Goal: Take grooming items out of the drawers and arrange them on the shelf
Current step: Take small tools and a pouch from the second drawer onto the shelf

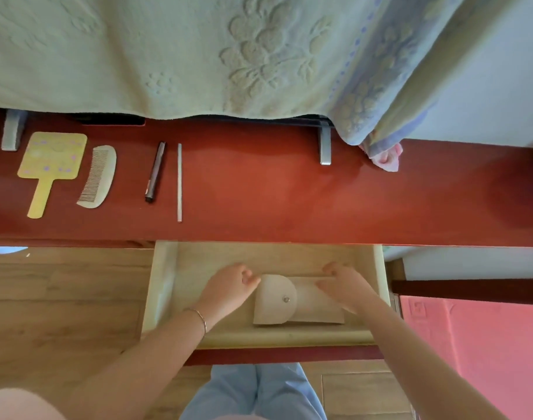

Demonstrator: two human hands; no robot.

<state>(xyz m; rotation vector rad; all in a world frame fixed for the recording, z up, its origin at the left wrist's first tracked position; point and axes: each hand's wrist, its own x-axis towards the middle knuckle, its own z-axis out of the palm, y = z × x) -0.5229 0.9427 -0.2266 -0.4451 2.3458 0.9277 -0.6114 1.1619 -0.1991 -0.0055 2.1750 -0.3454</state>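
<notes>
Both my hands are down in the open drawer [165, 286], which sticks out just below the front edge of the red shelf [289, 189]. My left hand [227, 291] curls its fingers against the rounded flap end of a beige pouch [289, 301] with a snap button; my right hand [347, 287] grips its far end, fingers over the top edge. The pouch lies flat on the drawer floor. Up on the shelf, toward its left end, lie a yellow hand mirror [50, 165], a pale comb [98, 177] just beside it, then a dark pen-like stick [155, 171] and a thin grey stick [179, 182]. A patterned towel [198, 56] hangs behind the shelf.
</notes>
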